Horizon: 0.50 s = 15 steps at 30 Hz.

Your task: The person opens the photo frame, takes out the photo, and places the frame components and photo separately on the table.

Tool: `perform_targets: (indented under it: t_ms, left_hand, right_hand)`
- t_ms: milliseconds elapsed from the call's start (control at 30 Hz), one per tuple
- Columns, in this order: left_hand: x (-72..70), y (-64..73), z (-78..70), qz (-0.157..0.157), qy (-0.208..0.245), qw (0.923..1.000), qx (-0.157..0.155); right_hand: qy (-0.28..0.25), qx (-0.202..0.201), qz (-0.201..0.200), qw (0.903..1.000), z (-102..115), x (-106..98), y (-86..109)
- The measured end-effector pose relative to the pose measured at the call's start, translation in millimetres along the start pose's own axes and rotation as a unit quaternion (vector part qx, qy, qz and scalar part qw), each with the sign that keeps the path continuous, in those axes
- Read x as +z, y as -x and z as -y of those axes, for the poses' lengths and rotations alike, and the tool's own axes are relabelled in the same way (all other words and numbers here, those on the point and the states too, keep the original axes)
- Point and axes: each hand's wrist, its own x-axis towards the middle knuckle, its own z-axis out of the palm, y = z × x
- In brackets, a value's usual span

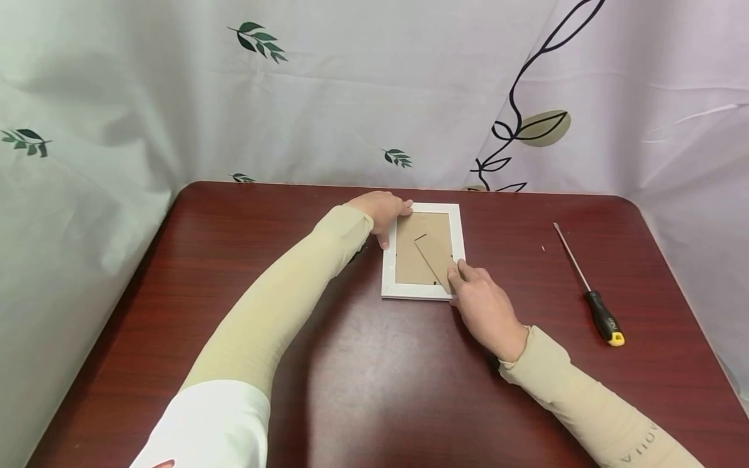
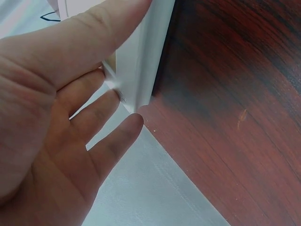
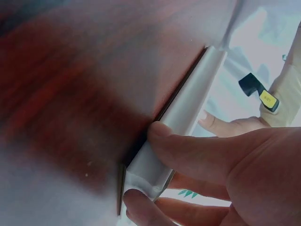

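One white, ridged rectangular frame (image 1: pixel 389 270) lies toward the far middle of the glossy, red-brown, wood-grained tabletop (image 1: pixel 363 390), its matte tan backing (image 1: pixel 408 263) facing up. The left hand (image 1: pixel 378 212) touches the frame's far left corner with spread fingers (image 2: pixel 121 140); the right hand (image 1: pixel 486 309) pinches the near right corner. A slender-shafted screwdriver (image 1: pixel 592 300) with a black-and-yellow handle (image 1: pixel 601 316) lies to the right.

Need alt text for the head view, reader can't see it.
A person's left hand touches the upper left corner of a white picture frame, brown backing up, while the right hand grips its lower right corner. It lies on a dark red table, a screwdriver to the right and leaf-print cloth behind.
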Motion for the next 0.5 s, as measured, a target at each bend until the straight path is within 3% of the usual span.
perform_targets:
  t_ms: [500]
  left_hand:
    - [4.3,4.6,3.1,-0.007,-0.004,1.0,-0.005]
  right_hand:
    - [0.006,-0.049,-0.005,0.9988,-12.9,-1.0,-7.2]
